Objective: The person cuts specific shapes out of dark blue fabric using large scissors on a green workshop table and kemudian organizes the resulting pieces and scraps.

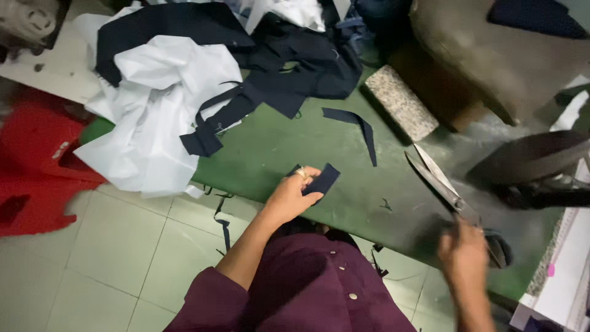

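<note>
My left hand [294, 195] grips a small dark navy fabric piece [322, 180] just above the green table [270, 147]. My right hand [465, 251] is blurred and holds the handles of large metal scissors [437, 182], whose blades are open and point up and left. A thin navy fabric strip [362, 130] lies on the table between the two hands, further back.
A heap of white cloth [157, 104] and navy cloth [295, 61] covers the table's back left. A speckled stone block [401, 101] lies at the back, a red plastic stool [37, 160] stands on the tiled floor at left, and navy scraps [222, 220] hang off the table edge.
</note>
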